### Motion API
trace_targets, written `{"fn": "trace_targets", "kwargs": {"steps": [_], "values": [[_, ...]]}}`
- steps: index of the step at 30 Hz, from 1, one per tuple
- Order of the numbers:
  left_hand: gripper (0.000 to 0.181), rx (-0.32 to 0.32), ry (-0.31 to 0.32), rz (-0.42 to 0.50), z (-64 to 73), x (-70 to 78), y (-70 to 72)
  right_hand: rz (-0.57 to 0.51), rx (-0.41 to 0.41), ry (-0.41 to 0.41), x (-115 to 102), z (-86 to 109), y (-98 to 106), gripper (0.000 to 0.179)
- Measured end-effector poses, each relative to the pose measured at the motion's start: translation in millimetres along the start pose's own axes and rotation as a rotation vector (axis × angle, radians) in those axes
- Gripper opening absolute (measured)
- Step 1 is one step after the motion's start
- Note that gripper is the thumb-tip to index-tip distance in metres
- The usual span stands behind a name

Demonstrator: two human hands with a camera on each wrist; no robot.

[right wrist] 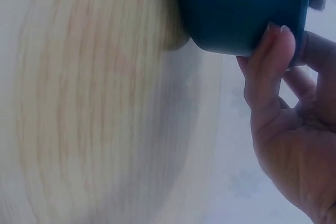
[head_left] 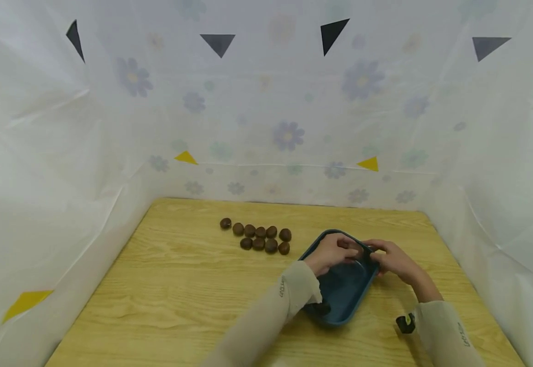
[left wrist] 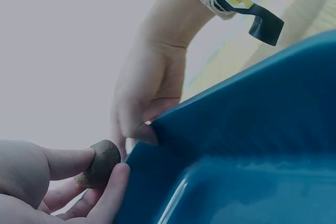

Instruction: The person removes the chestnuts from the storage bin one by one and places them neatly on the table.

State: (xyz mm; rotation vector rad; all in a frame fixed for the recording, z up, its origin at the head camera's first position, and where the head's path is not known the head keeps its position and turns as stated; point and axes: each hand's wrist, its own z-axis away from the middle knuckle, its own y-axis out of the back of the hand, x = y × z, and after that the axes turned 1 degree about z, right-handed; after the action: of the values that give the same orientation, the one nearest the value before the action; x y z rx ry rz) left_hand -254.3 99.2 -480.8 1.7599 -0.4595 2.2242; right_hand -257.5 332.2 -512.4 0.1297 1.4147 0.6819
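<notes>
A dark blue tray [head_left: 351, 298] with raised sides is at the right part of the table. My left hand [head_left: 335, 252] is over the tray's far end in the head view. In the left wrist view that hand [left wrist: 37, 182] pinches a brown chestnut [left wrist: 100, 164] between thumb and fingers, beside the tray corner. My right hand [head_left: 395, 262] grips the rim at the far right corner. The right wrist view shows its thumb [right wrist: 278, 51] pressed on the tray's outer wall [right wrist: 236, 14]. Whether the tray is raised there I cannot tell.
Left of the tray, several chestnuts [head_left: 260, 233] lie in two rough rows on the wood-grain table [head_left: 165, 285]. White sheeting [head_left: 248, 112] with flower prints encloses the table at the back and both sides. A black wrist mount [head_left: 405, 323] shows at the right cuff.
</notes>
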Motion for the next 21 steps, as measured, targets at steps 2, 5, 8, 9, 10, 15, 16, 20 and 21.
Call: {"fn": "trace_targets", "kwargs": {"steps": [2, 5, 8, 9, 10, 15, 16, 20, 21], "values": [[0.021, -0.009, -0.014, 0.007, 3.5, 2.0, 7.7, 0.001, 0.01, 0.009, 1, -0.1, -1, 0.05], [0.025, -0.023, -0.04, 0.014, 9.2, 5.7, 20.6, 0.002, 0.032, 0.018, 1, -0.3, -1, 0.054], [0.03, -0.042, -0.064, 0.016, 15.6, 9.8, 35.1, 0.0, 0.038, 0.046, 2, 0.2, 0, 0.058], [0.032, -0.05, -0.071, 0.018, 17.9, 11.4, 39.9, -0.004, 0.04, 0.052, 2, 0.9, 0, 0.058], [0.034, -0.055, -0.078, 0.014, 20.2, 12.6, 45.1, -0.006, 0.039, 0.058, 3, 1.6, 1, 0.058], [0.038, -0.081, -0.096, -0.002, 34.9, 16.6, 73.7, -0.003, 0.033, 0.083, 5, 4.1, 2, 0.054], [0.038, -0.081, -0.102, 0.003, 37.9, 17.1, 79.5, 0.0, 0.034, 0.088, 6, 4.3, 2, 0.054], [0.036, -0.08, -0.127, 0.012, 50.6, 18.2, 102.2, 0.004, 0.041, 0.093, 7, 4.8, 2, 0.053], [0.036, -0.073, -0.128, 0.01, 53.8, 18.3, 107.6, 0.003, 0.039, 0.092, 7, 5.1, 2, 0.053]]}}
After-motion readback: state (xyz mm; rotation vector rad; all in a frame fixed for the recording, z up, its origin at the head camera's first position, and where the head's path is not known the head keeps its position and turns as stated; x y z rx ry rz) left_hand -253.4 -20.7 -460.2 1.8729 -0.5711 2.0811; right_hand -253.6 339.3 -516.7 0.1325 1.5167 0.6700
